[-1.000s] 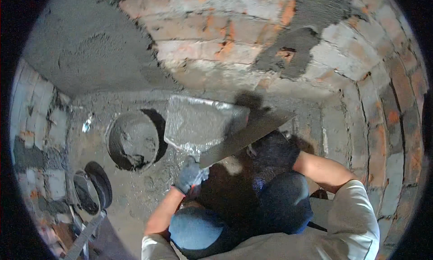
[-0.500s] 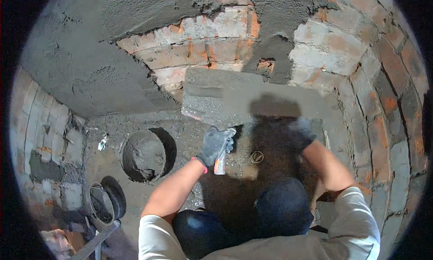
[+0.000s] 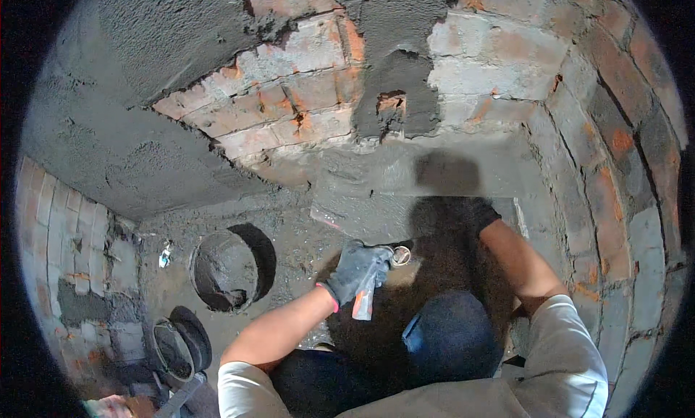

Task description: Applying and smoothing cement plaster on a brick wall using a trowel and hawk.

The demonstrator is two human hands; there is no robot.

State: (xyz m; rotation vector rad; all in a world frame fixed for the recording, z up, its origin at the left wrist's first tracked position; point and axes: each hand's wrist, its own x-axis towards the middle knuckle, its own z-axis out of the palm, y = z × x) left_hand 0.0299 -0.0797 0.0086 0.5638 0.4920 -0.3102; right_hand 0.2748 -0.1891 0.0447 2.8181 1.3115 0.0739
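Observation:
My left hand (image 3: 356, 267), in a grey glove, is closed around a slim object with a white and orange end (image 3: 363, 303); the rest of it is hidden in the grip. Beside those fingertips a small round ring (image 3: 400, 256) shows at floor level. Beyond it lies a low, wet mortar-covered ledge (image 3: 362, 173) at the foot of the wall. My right hand (image 3: 483, 215), in a dark glove, reaches to the ledge's near edge. Deep shadow covers its fingers, so whatever they hold cannot be made out.
A round bucket (image 3: 255, 269) with mortar inside stands to the left. Nearer is a smaller bucket (image 3: 174, 349), beside a pale bar (image 3: 181, 396). The back wall carries grey render (image 3: 145, 143) and bare brick (image 3: 311, 99). Another brick wall (image 3: 615, 201) closes the right side.
The view has shifted. My left hand has moved nearer and right, up beside the ring, still gripping the slim object. My right hand, blurred before, is now sharper at the ledge edge.

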